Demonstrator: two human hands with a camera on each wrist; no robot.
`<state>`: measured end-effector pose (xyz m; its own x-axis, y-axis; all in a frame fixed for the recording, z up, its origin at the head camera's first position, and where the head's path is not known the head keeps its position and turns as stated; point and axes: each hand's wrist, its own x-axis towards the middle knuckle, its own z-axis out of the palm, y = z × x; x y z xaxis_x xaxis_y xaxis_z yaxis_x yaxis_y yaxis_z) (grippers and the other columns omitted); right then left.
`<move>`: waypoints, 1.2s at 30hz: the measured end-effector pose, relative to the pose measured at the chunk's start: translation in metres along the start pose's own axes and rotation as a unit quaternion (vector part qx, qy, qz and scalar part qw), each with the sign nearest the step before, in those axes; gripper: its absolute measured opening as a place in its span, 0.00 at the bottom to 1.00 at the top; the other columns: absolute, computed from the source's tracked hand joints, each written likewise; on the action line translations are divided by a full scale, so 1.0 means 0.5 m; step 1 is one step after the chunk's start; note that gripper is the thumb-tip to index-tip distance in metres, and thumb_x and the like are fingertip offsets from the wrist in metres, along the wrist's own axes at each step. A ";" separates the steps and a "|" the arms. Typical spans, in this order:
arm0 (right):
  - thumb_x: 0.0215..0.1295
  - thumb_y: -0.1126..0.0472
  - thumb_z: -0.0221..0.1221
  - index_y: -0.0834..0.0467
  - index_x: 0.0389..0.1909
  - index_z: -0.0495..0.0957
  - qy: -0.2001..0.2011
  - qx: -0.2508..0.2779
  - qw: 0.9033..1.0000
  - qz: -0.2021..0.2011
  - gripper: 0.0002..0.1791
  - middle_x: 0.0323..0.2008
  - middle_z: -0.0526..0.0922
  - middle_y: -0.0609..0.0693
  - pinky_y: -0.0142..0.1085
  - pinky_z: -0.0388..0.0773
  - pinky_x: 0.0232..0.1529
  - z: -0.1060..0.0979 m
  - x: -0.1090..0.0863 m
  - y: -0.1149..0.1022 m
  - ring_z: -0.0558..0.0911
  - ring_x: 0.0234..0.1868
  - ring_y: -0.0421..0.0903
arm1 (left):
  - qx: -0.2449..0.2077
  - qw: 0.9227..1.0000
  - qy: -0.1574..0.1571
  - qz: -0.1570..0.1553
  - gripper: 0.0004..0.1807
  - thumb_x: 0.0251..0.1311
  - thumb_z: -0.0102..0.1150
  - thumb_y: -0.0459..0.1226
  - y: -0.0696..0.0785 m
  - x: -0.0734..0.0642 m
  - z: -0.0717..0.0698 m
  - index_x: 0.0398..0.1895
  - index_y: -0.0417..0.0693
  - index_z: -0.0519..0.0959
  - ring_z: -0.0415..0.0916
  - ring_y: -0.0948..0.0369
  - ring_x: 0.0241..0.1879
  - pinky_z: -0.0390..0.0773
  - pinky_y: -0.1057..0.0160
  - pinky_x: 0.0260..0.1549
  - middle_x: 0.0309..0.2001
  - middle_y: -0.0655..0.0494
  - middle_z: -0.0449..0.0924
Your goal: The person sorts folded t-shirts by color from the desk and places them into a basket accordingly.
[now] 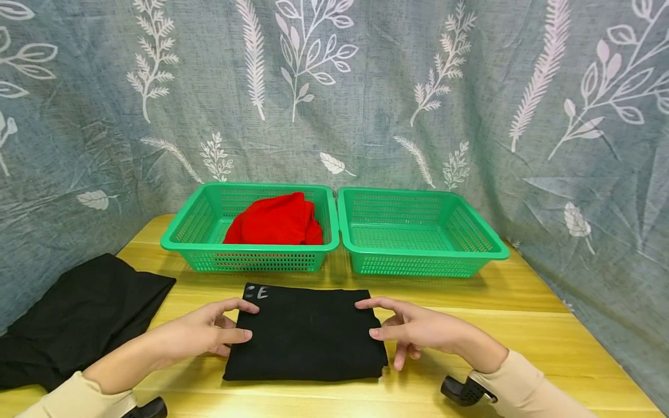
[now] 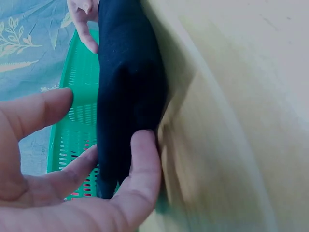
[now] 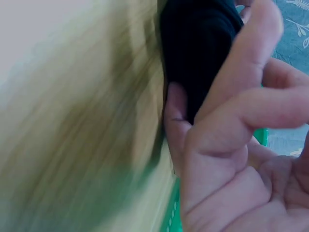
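Note:
A black folded garment [image 1: 308, 337] lies flat on the wooden table, with pale letters at its far left corner. At its left edge is my left hand [image 1: 190, 334], thumb and fingers spread apart; in the left wrist view, a fingertip [image 2: 144, 140] touches the side of the black fabric [image 2: 128, 63] while the thumb stands off it. My right hand [image 1: 418, 331] is at the right edge, its fingers loosely bent. In the right wrist view, one finger [image 3: 176, 104] lies against the fabric's lower edge [image 3: 193, 53] and the others are spread.
Behind the garment, two green baskets stand side by side. The left basket [image 1: 251, 247] holds a red cloth [image 1: 277, 220]; the right basket [image 1: 420, 255] has nothing visible inside. A crumpled black cloth [image 1: 89, 313] lies at the table's left edge. A leaf-patterned curtain [image 1: 366, 116] hangs behind.

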<state>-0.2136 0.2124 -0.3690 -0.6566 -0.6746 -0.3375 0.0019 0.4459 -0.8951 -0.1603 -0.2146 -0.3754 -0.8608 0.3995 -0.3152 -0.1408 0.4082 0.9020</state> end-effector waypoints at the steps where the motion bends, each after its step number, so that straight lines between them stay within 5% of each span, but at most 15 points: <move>1: 0.78 0.49 0.64 0.42 0.82 0.63 -0.001 0.002 1.000 0.000 0.36 0.27 0.79 0.50 0.29 0.67 0.21 0.000 0.002 0.000 0.89 0.24 0.45 | -0.002 1.000 0.000 0.000 0.33 0.75 0.66 0.42 -0.001 0.000 0.000 0.78 0.44 0.67 0.78 0.52 0.49 0.85 0.52 0.53 0.47 0.44 0.75; 10: 0.78 0.51 0.64 0.46 0.79 0.68 -0.008 0.026 1.000 0.001 0.32 0.24 0.73 0.46 0.29 0.63 0.21 0.000 0.014 0.006 0.81 0.18 0.40 | -0.028 0.999 0.011 0.021 0.31 0.73 0.68 0.41 -0.008 0.011 0.011 0.75 0.46 0.70 0.70 0.55 0.32 0.75 0.62 0.38 0.32 0.54 0.66; 15: 0.79 0.51 0.63 0.49 0.79 0.69 -0.008 0.035 0.999 -0.003 0.31 0.23 0.66 0.43 0.29 0.61 0.19 0.002 0.018 0.011 0.70 0.14 0.37 | -0.052 0.998 0.015 0.019 0.31 0.71 0.70 0.41 -0.005 0.020 0.021 0.74 0.47 0.72 0.62 0.59 0.26 0.66 0.67 0.27 0.36 0.51 0.70; 19: 0.79 0.51 0.63 0.50 0.79 0.69 -0.006 0.043 0.999 -0.007 0.31 0.19 0.63 0.41 0.28 0.58 0.18 0.006 0.023 0.016 0.67 0.12 0.36 | -0.074 0.997 0.002 0.023 0.31 0.71 0.69 0.39 -0.007 0.024 0.024 0.74 0.45 0.72 0.74 0.58 0.32 0.77 0.66 0.32 0.45 0.45 0.76; 24: 0.79 0.52 0.63 0.52 0.79 0.69 -0.002 0.063 0.998 -0.009 0.32 0.18 0.58 0.40 0.28 0.55 0.18 0.010 0.024 0.018 0.60 0.12 0.36 | -0.068 0.997 0.000 0.038 0.30 0.70 0.69 0.36 -0.013 0.031 0.025 0.73 0.46 0.74 0.73 0.58 0.31 0.76 0.67 0.32 0.44 0.46 0.77; 28: 0.78 0.52 0.63 0.51 0.79 0.70 0.000 0.064 0.998 -0.009 0.31 0.16 0.57 0.40 0.28 0.56 0.18 0.012 0.026 0.018 0.60 0.12 0.36 | -0.081 0.996 -0.008 0.045 0.30 0.70 0.68 0.34 -0.017 0.033 0.026 0.73 0.44 0.74 0.83 0.54 0.41 0.83 0.63 0.42 0.52 0.44 0.80; 31: 0.78 0.52 0.64 0.51 0.78 0.71 0.000 0.065 0.998 -0.010 0.31 0.15 0.59 0.40 0.28 0.57 0.18 0.014 0.028 0.017 0.60 0.11 0.36 | -0.080 0.996 -0.010 0.047 0.30 0.70 0.68 0.33 -0.018 0.035 0.026 0.74 0.43 0.73 0.84 0.53 0.45 0.84 0.61 0.45 0.55 0.44 0.82; 36: 0.78 0.53 0.64 0.51 0.78 0.71 -0.004 0.071 0.997 -0.012 0.31 0.13 0.58 0.39 0.27 0.57 0.18 0.018 0.032 0.016 0.60 0.11 0.36 | -0.049 0.998 0.007 0.042 0.30 0.68 0.69 0.34 -0.016 0.036 0.029 0.73 0.48 0.76 0.66 0.55 0.34 0.70 0.63 0.34 0.49 0.46 0.72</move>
<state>-0.2175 0.1997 -0.3841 -0.6516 -0.6892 -0.3170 0.0935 0.3418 -0.9351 -0.1678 -0.1987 -0.3925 -0.8778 0.4179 -0.2340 -0.1142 0.2919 0.9496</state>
